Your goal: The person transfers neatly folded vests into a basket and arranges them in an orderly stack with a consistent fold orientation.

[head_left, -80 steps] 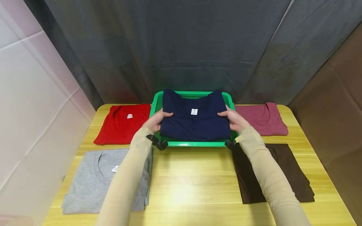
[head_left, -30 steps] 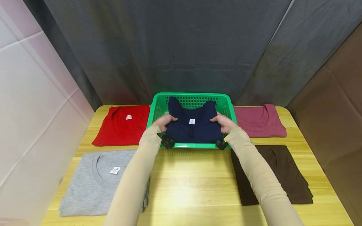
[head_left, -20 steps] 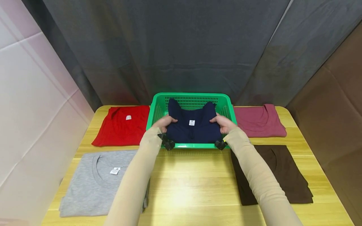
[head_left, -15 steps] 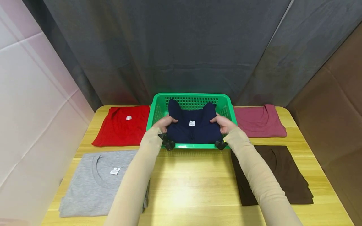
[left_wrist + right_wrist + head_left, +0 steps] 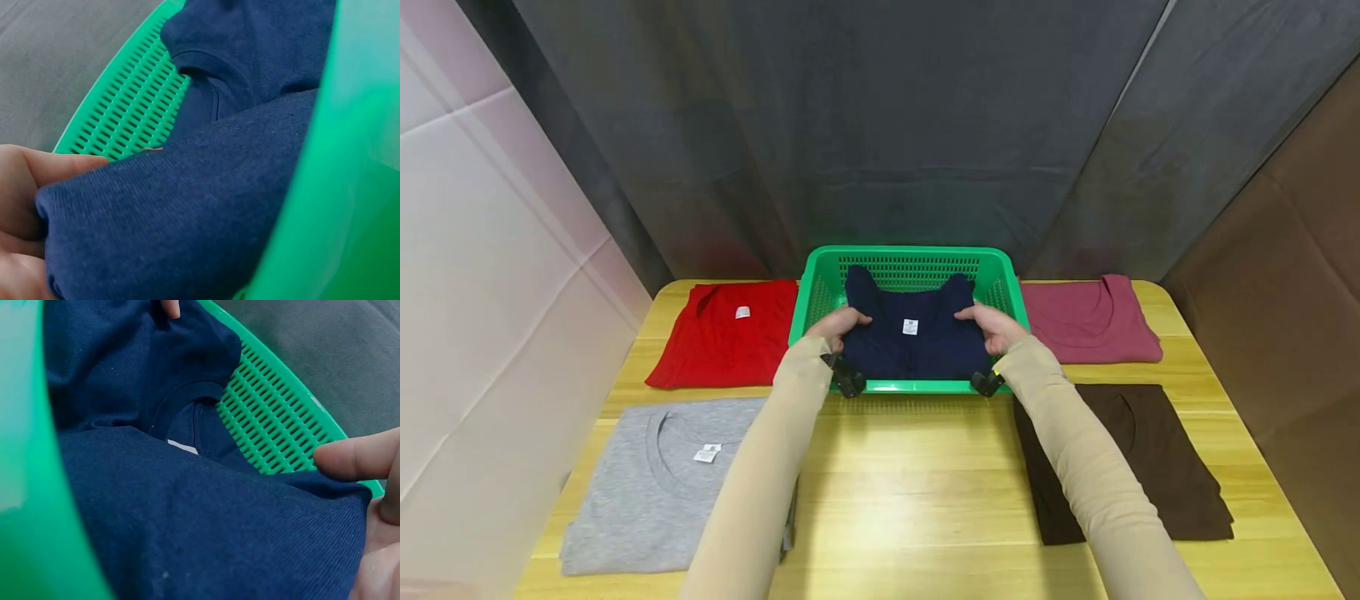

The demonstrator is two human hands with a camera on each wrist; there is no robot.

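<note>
A folded navy T-shirt with a white neck label lies inside the green basket, its shoulder corners tipped up toward the back. My left hand grips the shirt's left side, thumb on top and the other fingers beneath the fold. On the opposite side my right hand holds the edge in the same way. The right wrist view shows the right thumb over the fabric edge, near the slotted basket wall. Fingers under the cloth are hidden in both wrist views.
A folded red shirt lies left of the basket, with a grey one nearer. To the right are a pink shirt and a dark brown one. A dark curtain hangs behind the wooden table.
Both hands have lowered the navy T-shirt from above the basket down into it and drawn slightly closer together. Over the last half second hardly anything has moved.
</note>
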